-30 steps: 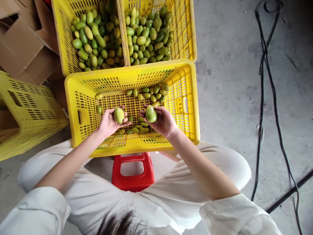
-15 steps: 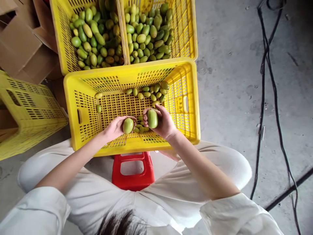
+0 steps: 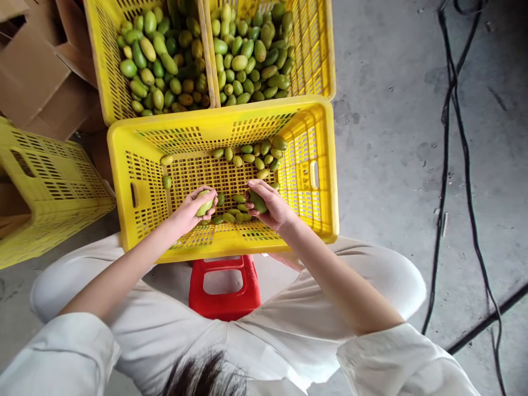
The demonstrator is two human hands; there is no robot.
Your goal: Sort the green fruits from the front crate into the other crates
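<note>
My left hand (image 3: pixel 190 209) is closed around a light green mango (image 3: pixel 204 204), with its fingers over the top of the fruit. A darker green mango (image 3: pixel 258 202) sits in the grip of my right hand (image 3: pixel 275 208), partly covered by the fingers. Both hands are inside the near yellow crate (image 3: pixel 225 254), apart from each other. On the crate floor between and below them lies a group of small green mangoes (image 3: pixel 238 214). More small mangoes (image 3: pixel 259 163) lie toward the far right corner, and two rest by the left wall.
Two yellow crates (image 3: pixel 212 55) piled with green mangoes stand beyond the near crate. Another yellow crate (image 3: pixel 61 192) tilts at the left, by cardboard boxes (image 3: pixel 33 77). A red stool (image 3: pixel 225 308) is between my legs. Black cables (image 3: pixel 464 143) run along the floor at right.
My left hand has moved left and slightly away from me, and its fingers now cover more of its mango. My right hand has turned over its mango, which shows a darker side.
</note>
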